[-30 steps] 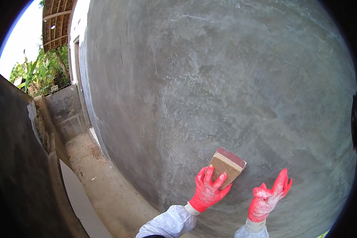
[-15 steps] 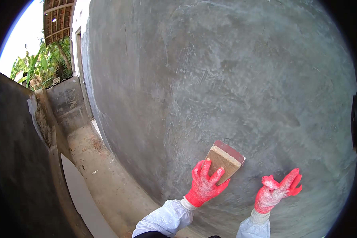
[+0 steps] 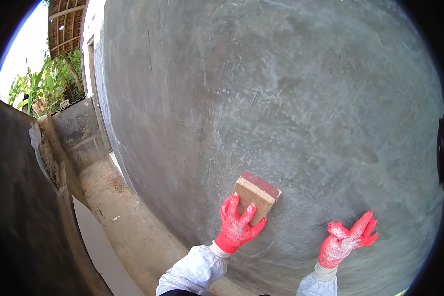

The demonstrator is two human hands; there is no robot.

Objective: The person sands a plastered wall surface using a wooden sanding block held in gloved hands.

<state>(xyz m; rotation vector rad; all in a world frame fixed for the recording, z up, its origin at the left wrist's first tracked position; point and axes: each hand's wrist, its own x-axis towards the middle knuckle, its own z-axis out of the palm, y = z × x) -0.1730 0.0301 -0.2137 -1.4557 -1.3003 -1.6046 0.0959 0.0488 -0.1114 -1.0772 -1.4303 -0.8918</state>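
My left hand (image 3: 239, 222), in a red glove dusted white, grips a wooden sanding block (image 3: 251, 195) with reddish-brown paper along its edge, held against the grey plastered wall (image 3: 306, 98). To its right, my right hand (image 3: 348, 239), also gloved in red, has its fingers apart at the wall's surface, holding nothing; one glove finger looks bent back. Both forearms wear pale sleeves.
A concrete floor strip (image 3: 118, 222) runs between this wall and a dark low wall (image 3: 19, 172) at the left, with a pale flat panel (image 3: 93, 237) along it. Farther off are a doorway (image 3: 93, 89), a tiled roof overhang (image 3: 64, 24) and plants (image 3: 34, 89).
My left hand and the sanding block have moved up and leftward along the wall. My right hand has shifted a little to the right, fingers still apart.
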